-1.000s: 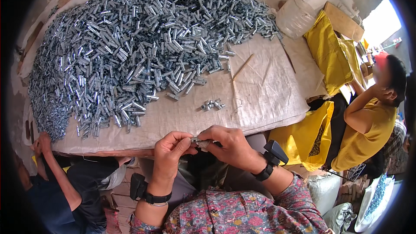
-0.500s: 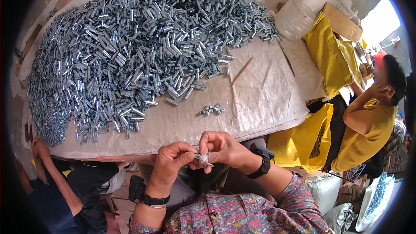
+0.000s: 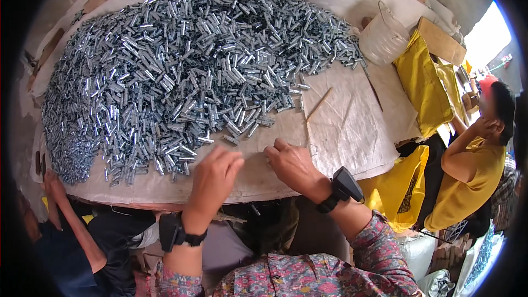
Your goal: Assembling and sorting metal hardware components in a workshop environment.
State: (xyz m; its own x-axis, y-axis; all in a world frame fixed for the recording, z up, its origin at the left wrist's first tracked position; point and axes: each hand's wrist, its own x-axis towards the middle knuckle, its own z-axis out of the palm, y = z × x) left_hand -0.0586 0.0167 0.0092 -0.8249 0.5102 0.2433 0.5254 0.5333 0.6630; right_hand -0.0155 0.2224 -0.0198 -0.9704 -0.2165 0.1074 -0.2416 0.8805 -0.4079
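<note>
1. Half a second ago both hands met at a small metal piece; now they are apart, and the view has shifted slightly.
2. Left hand (image 3: 213,181): raised from its earlier place, blurred, above the near edge of the surface (image 3: 352,126). Grip: fingers bent together; cannot tell if anything is inside.
3. Right hand (image 3: 294,166): moved forward over the surface, covering the spot where a small group of tubes lay earlier. Fingers curled downward; cannot tell whether the grip is grasping or released.
4. Metal tubes (image 3: 198,66): heaped across the left and middle of the surface, beyond both hands. Too many to count; heap looks unchanged.
5. Counted on the surface: one thin wooden stick (image 3: 319,104), right of the heap; one clear bucket (image 3: 384,37), near the heap's far right end.
6. Two yellow sacks at right, an upper sack (image 3: 422,85) and a lower sack (image 3: 404,187).
7. Two dark wrist devices, one per arm: left device (image 3: 175,232), right device (image 3: 346,183).
8. One co-worker in yellow (image 3: 470,181), seated right, arm raised as before.
</note>
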